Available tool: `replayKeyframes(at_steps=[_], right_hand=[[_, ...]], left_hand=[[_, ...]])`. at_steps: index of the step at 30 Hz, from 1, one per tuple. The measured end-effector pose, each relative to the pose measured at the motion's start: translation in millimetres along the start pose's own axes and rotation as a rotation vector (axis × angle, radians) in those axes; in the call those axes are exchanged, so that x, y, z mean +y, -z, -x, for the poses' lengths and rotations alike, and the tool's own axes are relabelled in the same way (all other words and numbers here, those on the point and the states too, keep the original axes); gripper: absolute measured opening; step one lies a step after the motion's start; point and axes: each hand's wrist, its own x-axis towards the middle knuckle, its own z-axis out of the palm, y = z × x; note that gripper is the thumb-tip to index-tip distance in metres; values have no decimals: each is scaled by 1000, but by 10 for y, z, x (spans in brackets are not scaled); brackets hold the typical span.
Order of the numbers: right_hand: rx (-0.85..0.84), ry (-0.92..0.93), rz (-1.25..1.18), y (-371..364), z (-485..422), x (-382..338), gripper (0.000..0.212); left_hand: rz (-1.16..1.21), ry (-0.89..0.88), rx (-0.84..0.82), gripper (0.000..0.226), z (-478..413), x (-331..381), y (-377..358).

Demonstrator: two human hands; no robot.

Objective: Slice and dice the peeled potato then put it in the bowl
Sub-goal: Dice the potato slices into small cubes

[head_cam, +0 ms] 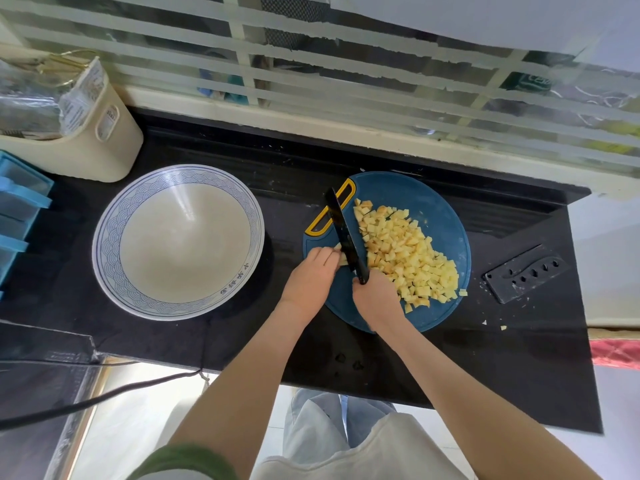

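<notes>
- Now the left hand (pixel 313 271) curls its fingers (pixel 329 253) over a small uncut piece of potato (pixel 343 260) at the left edge of the round blue cutting board (pixel 446 209), pinning it just beside the blade.
- Meanwhile the right hand (pixel 375 296) is wrapped round the handle of the black knife (pixel 346 237). Its blade runs away from the person across the board, edge down at the piece.
- For a clean dice I judge that the left fingertips should tuck back with the knuckles toward the blade, because the piece is small and the fingers lie very close to the edge. Short, straight downward cuts suit it better than a long draw.
- Diced potato (pixel 405 251) lies heaped to the right of the blade and covers much of the board. One cube sits at the board's right rim and could roll off if the heap is nudged.
- A white bowl (pixel 114 216) with a blue patterned rim stands on the black countertop (pixel 519 358) to the left of the board, near it but apart. It holds nothing, so the transfer is not yet begun.
- Potato crumbs (pixel 503 328) lie on the countertop right of the board, near a black knife sheath (pixel 526 271).
</notes>
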Motion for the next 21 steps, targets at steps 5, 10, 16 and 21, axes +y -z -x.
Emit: replayKeyframes(at_steps=[5,10,16,21], right_hand=[[16,-27,-114,143,-57,19,23],[-45,-12,-89,255,111,-43,35],[-20,7,-14,155,270,-52,40],[-7,8,26,98,313,-16,36]], left_hand=[[41,91,-117,32,-51,16,58],[261,214,-53,40,-14,21,163],[330,398,-37,32,-81,-25,212],[363,413,-28,17,-149,-29,168]])
